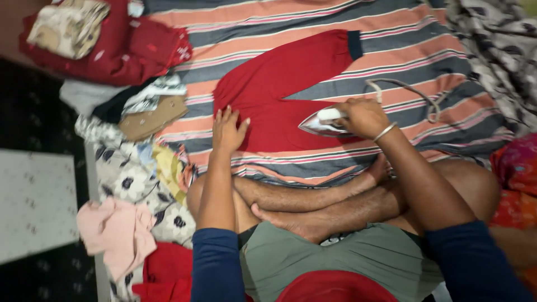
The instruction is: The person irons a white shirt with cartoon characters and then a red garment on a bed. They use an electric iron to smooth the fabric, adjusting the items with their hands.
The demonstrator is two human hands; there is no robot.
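A pair of red trousers [279, 84] with a dark cuff lies spread on a striped cloth [391, 45]. My left hand [228, 130] lies flat on the red fabric, fingers apart, at its near left edge. A clothes iron [323, 124] rests on the trousers, and my right hand [362, 116] grips its handle. A metal bangle sits on that wrist. The iron's cord [414, 92] loops away to the right. My crossed bare legs [313, 201] sit just in front of the cloth.
A heap of clothes lies to the left: a red garment [123, 50], a flowered cloth [123, 173], a pink piece [117, 232]. A dark patterned fabric [498, 50] fills the upper right, and an orange-pink fabric [517, 184] lies at the right edge.
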